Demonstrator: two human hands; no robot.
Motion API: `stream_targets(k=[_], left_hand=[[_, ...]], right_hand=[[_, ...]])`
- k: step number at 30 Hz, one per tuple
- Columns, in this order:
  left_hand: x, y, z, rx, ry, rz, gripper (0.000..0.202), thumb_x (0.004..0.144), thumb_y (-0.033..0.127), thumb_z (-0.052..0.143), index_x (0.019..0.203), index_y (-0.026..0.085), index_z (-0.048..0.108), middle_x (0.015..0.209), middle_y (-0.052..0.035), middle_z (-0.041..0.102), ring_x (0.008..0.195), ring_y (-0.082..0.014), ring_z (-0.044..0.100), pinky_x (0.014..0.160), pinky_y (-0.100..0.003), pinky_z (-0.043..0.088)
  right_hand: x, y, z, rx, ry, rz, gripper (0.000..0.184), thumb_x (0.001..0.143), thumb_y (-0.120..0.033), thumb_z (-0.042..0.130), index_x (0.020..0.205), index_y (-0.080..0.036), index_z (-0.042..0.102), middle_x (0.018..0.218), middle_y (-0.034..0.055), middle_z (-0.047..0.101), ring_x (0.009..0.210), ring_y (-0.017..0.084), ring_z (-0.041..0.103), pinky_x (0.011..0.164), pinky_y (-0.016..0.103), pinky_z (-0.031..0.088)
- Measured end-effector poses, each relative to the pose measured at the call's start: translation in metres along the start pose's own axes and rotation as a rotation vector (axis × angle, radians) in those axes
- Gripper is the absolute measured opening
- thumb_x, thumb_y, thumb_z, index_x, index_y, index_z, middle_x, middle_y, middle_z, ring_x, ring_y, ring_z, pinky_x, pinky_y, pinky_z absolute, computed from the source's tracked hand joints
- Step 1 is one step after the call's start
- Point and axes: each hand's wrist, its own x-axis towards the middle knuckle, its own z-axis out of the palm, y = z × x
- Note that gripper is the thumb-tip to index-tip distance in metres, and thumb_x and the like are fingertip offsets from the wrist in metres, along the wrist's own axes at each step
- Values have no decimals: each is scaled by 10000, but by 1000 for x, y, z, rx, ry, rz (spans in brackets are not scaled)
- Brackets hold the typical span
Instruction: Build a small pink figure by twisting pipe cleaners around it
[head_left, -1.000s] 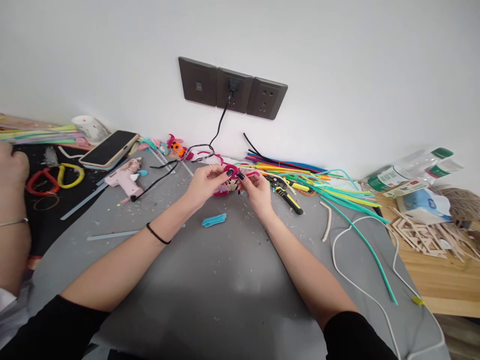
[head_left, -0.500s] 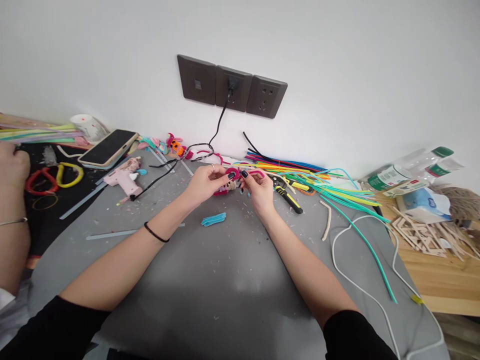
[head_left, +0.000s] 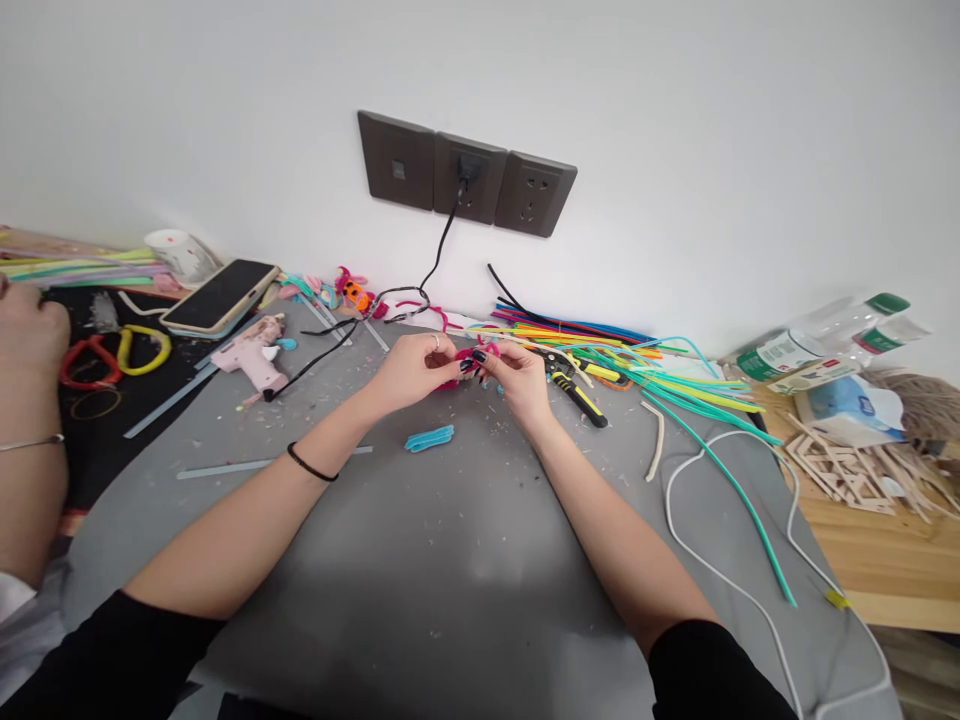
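Pinched between both hands is a magenta pipe cleaner point(head_left: 472, 354), bent into a small curl just above the grey mat point(head_left: 420, 570). My left hand point(head_left: 414, 372) grips it from the left with thumb and fingertips. From the right, my right hand point(head_left: 519, 380) holds the same piece, its thumb almost meeting the left one. The fingers hide much of its shape. More magenta fuzz shows under the left fingers. In front of the hands lies a folded bundle of light blue pipe cleaner point(head_left: 429, 438).
A pink glue gun point(head_left: 251, 362) and phone point(head_left: 221, 295) lie left. Pliers point(head_left: 577, 395) and colourful pipe cleaners point(head_left: 675, 380) lie right, with a white cable point(head_left: 720, 575). Scissors point(head_left: 146, 348) lie near another person's hand point(head_left: 30, 330). Bottles point(head_left: 825, 345) stand far right.
My hands have drawn closer together, and the magenta end that stuck out to the right is now curled in between the fingers. The other person's hand has shifted slightly.
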Motion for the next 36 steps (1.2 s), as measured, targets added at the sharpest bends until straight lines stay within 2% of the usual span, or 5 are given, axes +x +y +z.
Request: stream_targets(k=[7,16,22,29,36], left_hand=[[-1,3,-1,-20,-36,102,285,812,433,664,688,177,647,739,-31,636,658,-150,563,626,-268,440],[1,1,-3,-45,6,80,297,812,441,688,696,175,623,705,-11,601,643,-140,532,608,-260,421],[2,0,-4,1,5,111,294,818,432,673,675,179,628,713,-18,601,647,-142,519,616,-270,409],[2,0,-3,-35,29,69,320,786,469,712,670,184,624,690,-13,610,632,-145,518,616,-277,418],[2,-1,-1,-133,19,1,357,759,521,770,734,172,697,698,-21,670,632,-148,568,618,-272,468]], right_hand=[[1,1,-2,11,-21,26,346,643,-515,887,780,-222,764,705,2,699,583,149,589,567,319,535],[-1,-5,0,13,-114,9,356,664,-541,879,795,-224,785,741,-1,700,637,139,598,632,309,567],[0,-4,-1,36,-159,23,384,668,-546,880,787,-203,754,698,-6,676,609,130,590,600,291,550],[-1,-6,1,19,-146,20,433,654,-588,877,779,-205,717,699,-19,647,601,123,580,575,278,540],[2,-3,-1,40,-137,77,494,610,-627,879,782,-205,688,643,-37,633,570,112,575,564,262,531]])
